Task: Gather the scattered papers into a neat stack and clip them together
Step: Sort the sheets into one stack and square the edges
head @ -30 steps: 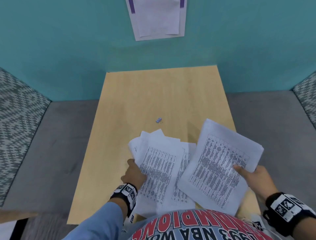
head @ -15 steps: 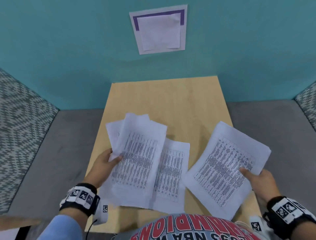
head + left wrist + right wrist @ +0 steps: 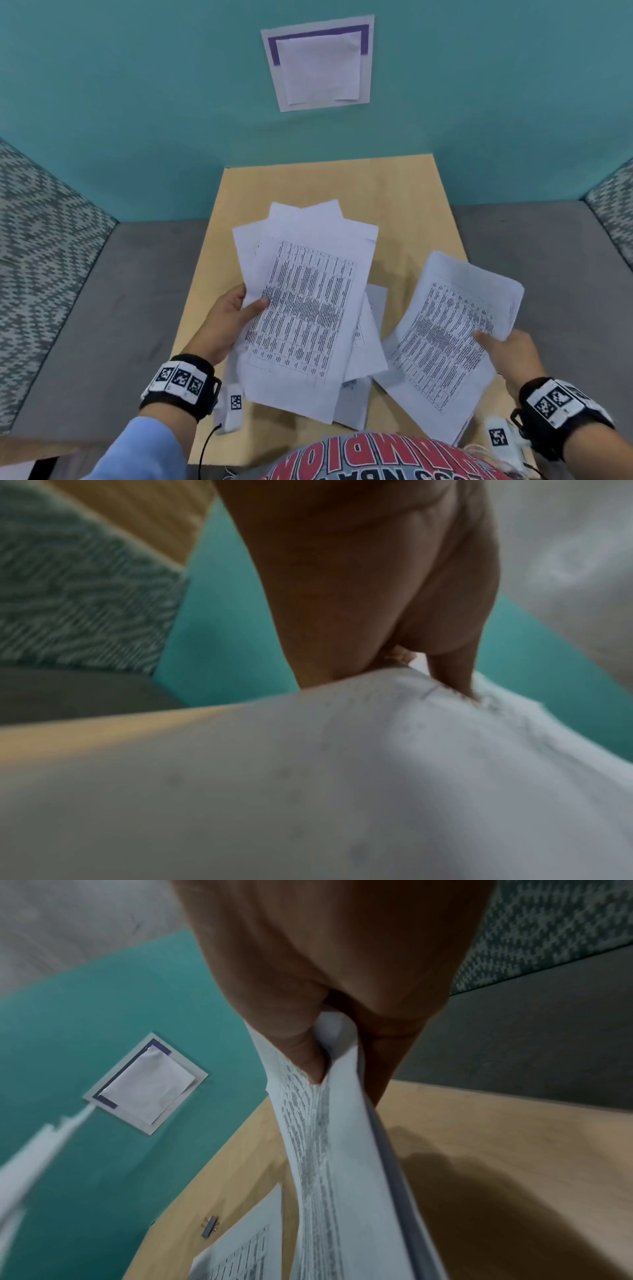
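Observation:
On the wooden table, my left hand grips a loose fan of several printed papers by their left edge, thumb on top, lifted off the surface. My right hand pinches a second bundle of printed sheets at its right edge. In the right wrist view the thumb presses on that bundle. A sheet still lies on the table under the left fan. A small silver binder clip lies on the table beside that sheet; the head view hides it behind the papers.
The table is narrow and butts against a teal wall with a taped paper notice. Grey bench seats with patterned cushions flank it on both sides. The table's far half is bare wood.
My left hand has picked its papers up off the table and carried them higher and toward the middle. The right hand keeps its bundle in about the same place.

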